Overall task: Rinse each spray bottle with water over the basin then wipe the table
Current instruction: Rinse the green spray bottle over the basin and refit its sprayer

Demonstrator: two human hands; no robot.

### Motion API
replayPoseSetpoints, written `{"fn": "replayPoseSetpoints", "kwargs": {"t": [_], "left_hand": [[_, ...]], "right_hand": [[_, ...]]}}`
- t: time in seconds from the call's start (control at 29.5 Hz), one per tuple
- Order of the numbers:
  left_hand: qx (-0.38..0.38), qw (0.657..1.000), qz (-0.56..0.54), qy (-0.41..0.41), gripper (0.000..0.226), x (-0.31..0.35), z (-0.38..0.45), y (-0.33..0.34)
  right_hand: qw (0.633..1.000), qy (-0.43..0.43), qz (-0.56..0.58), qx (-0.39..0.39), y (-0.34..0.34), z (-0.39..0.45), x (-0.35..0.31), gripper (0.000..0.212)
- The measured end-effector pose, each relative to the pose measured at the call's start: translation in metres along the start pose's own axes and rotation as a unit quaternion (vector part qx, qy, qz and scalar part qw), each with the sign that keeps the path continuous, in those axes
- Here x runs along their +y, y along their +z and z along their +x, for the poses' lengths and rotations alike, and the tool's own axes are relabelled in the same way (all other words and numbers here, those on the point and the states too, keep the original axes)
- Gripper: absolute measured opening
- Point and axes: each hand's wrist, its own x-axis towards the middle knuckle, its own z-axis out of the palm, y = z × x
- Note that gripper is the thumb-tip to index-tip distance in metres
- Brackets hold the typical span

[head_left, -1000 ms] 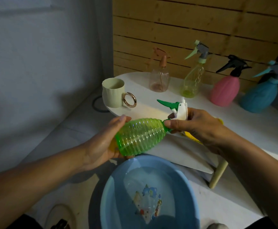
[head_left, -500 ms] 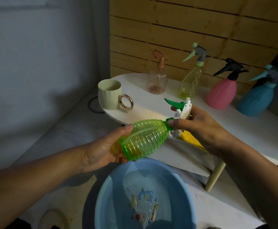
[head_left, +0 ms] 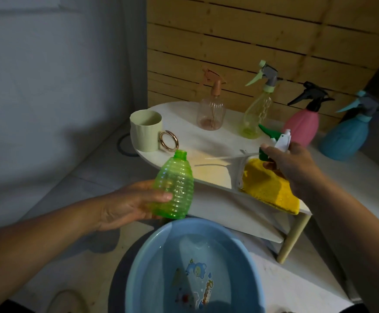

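My left hand (head_left: pixel 127 204) holds the ribbed green bottle (head_left: pixel 173 188) by its lower half, neck open and tilted up, above the far rim of the blue basin (head_left: pixel 138 263). My right hand (head_left: pixel 294 168) grips the white and green spray head (head_left: pixel 278 137), pulled free, its thin tube (head_left: pixel 226 157) stretching left over the white table (head_left: pixel 206 141). A yellow cloth (head_left: pixel 267 188) lies under that hand at the table's front edge. Water stands in the basin.
On the table's back stand a clear pink bottle (head_left: pixel 211 107), a yellow-green one (head_left: pixel 257 109), a pink one (head_left: pixel 302 125) and a blue one (head_left: pixel 346 134). A pale mug (head_left: pixel 145 132) with a gold ring handle sits at the left end. A wooden slat wall rises behind.
The spray head has come off the green bottle. My right hand carried it up and right with the tube trailing, while my left hand turned the bottle more upright.
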Motion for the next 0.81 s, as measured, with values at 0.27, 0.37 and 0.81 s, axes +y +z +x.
{"fn": "replayPoseSetpoints", "kwargs": {"t": [0.27, 0.37, 0.81], "left_hand": [[0.065, 0.992, 0.106, 0.023, 0.099, -0.014, 0.007, -0.002], [0.077, 0.991, 0.104, 0.041, 0.097, -0.017, 0.008, 0.001], [0.089, 0.983, 0.145, 0.07, 0.1, -0.029, 0.017, 0.007]], "right_hand": [[0.992, 0.022, -0.12, 0.039, 0.013, 0.007, 0.025, 0.052], [0.984, 0.03, -0.165, 0.056, 0.013, 0.007, 0.028, 0.066], [0.944, -0.13, -0.285, 0.098, 0.036, -0.005, 0.002, 0.052]]}}
